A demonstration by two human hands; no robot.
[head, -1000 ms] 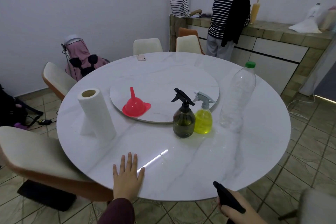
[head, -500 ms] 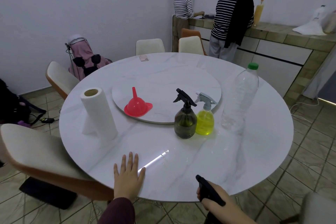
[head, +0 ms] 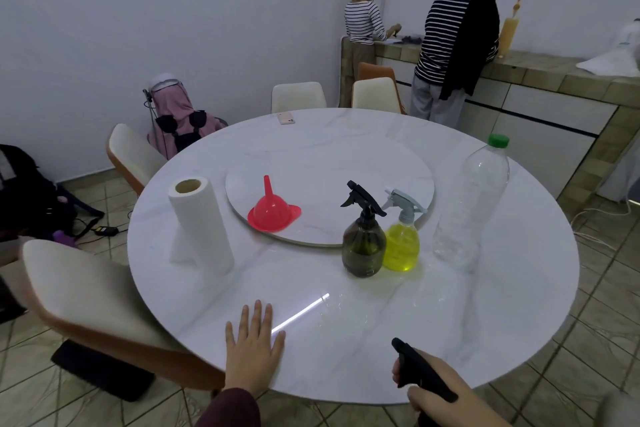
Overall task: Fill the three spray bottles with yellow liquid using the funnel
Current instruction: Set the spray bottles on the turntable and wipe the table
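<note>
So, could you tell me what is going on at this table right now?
A person stands at the round table, the left hand lying flat near its edge while the right hand holds a black spray head at the rim. Two spray bottles stand mid-table: a dark one and a clear one holding yellow liquid. The red funnel sits upside down on the turntable, untouched.
</note>
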